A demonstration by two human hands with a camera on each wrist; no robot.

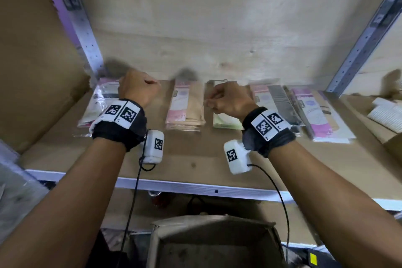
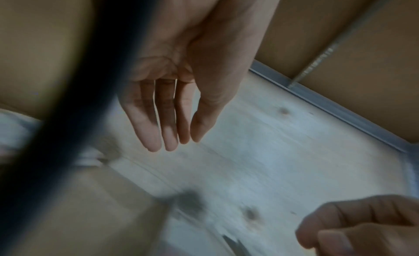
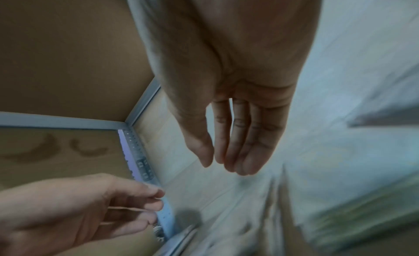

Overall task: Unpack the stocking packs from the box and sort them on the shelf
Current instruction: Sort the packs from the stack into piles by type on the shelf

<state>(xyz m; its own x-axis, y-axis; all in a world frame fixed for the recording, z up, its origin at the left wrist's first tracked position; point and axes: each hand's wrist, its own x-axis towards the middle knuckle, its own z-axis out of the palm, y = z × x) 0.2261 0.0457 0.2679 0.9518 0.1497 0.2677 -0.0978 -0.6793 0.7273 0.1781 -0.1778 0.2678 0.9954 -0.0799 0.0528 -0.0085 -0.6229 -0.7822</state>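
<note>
Our left hand (image 1: 137,89) and right hand (image 1: 228,100) hover empty, fingers loose, over stocking packs (image 1: 186,106) lined by colour on the shelf (image 1: 195,159); box (image 1: 215,243) at 6 o'clock, presumably next reach.

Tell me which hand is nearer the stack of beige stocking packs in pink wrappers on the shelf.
Close call, probably the right. The right hand hovers beside the stack of beige stocking packs, over the green packs. The left hand hovers on the stack's other side.
</note>
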